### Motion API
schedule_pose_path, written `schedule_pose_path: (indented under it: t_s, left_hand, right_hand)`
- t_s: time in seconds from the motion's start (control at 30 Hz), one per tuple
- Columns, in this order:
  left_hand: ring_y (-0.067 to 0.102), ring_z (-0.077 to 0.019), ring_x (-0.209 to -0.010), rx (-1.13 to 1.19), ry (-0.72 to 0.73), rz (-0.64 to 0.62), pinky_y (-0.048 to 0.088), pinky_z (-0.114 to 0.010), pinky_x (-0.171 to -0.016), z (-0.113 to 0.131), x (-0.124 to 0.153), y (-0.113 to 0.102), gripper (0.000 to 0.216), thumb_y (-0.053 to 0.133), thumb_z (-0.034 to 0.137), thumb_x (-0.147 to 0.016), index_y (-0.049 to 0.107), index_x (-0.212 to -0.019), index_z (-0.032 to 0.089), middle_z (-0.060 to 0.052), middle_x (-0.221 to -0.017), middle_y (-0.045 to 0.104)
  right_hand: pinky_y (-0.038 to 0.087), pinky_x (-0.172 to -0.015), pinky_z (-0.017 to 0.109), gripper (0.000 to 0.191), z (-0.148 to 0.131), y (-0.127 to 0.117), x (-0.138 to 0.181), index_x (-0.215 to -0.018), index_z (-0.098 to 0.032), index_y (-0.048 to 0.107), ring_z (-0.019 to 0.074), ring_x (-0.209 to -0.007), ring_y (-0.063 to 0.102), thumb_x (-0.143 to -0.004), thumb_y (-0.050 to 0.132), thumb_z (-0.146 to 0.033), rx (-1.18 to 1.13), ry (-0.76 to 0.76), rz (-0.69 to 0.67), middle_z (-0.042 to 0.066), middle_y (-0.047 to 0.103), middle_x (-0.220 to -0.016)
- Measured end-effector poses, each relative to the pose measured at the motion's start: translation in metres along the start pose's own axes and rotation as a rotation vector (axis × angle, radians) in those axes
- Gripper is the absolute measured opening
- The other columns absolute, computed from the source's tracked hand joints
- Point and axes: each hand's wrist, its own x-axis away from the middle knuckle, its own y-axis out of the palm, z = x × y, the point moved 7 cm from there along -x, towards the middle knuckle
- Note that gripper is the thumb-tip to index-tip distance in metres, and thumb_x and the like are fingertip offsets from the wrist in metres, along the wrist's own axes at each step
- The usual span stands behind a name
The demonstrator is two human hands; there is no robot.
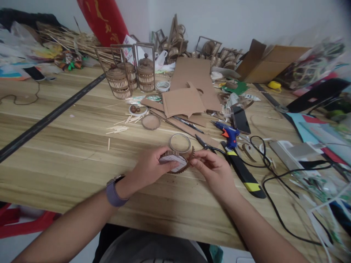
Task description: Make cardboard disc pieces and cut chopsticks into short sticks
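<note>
Corrugated cardboard ring [182, 168], pale label [172, 158] unreadable, sits pinched between the left hand [149, 168] and right hand [212, 166].

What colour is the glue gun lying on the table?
The glue gun is blue with an orange trigger; the head view shows it best.

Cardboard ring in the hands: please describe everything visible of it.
The cardboard ring is small and round, of brown corrugated strip with a ribbed edge; a pale flat piece lies across its top. The left hand grips its left side, the right hand pinches the strip's loose end at the right. It is held low over the wooden table.
</note>
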Motion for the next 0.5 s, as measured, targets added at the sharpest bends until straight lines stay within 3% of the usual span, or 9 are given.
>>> schedule_pose_path:
  t_s: [0.3, 0.37, 0.43, 0.5]
  left_hand:
    - [0.058, -0.0132, -0.066, 0.018, 0.022, 0.084, 0.042, -0.022, -0.058, -0.004, 0.0, -0.007, 0.023, 0.067, 0.04, -0.081, 0.061, -0.081, 0.018, 0.003, -0.072, 0.064]
    - [0.059, -0.0128, -0.066, -0.003, 0.17, 0.134, 0.044, -0.022, -0.059, 0.006, 0.003, -0.012, 0.019, 0.065, 0.037, -0.085, 0.06, -0.083, 0.018, 0.002, -0.074, 0.065]
    - [0.062, -0.0142, -0.076, -0.052, 0.481, 0.187, 0.049, -0.025, -0.069, 0.027, 0.014, -0.017, 0.01, 0.059, 0.029, -0.09, 0.061, -0.089, 0.019, -0.001, -0.083, 0.069]
    - [0.062, -0.0163, -0.089, -0.172, 0.79, 0.243, 0.05, -0.031, -0.081, 0.047, 0.031, -0.019, 0.009, 0.052, 0.021, -0.093, 0.061, -0.096, 0.02, -0.005, -0.095, 0.071]
  right_hand:
    - [0.056, -0.06, 0.027, 0.018, -0.006, -0.007, 0.003, -0.08, -0.021, 0.064, 0.0144, -0.061, 0.064, -0.08, 0.069, -0.038, -0.01, -0.077, 0.097, 0.002, 0.07, -0.072]
    - [0.055, -0.059, 0.027, 0.014, -0.014, -0.011, 0.006, -0.083, -0.021, 0.064, 0.0144, -0.062, 0.064, -0.083, 0.066, -0.035, 0.02, -0.14, 0.122, 0.003, 0.07, -0.076]
    - [0.055, -0.063, 0.028, 0.005, -0.026, -0.014, 0.012, -0.089, -0.022, 0.064, 0.0154, -0.069, 0.067, -0.085, 0.063, -0.026, 0.08, -0.25, 0.135, 0.004, 0.071, -0.084]
    - [0.056, -0.071, 0.03, 0.013, -0.041, -0.014, 0.019, -0.095, -0.025, 0.064, 0.0174, -0.08, 0.069, -0.084, 0.062, -0.017, 0.187, -0.398, 0.134, 0.004, 0.072, -0.092]
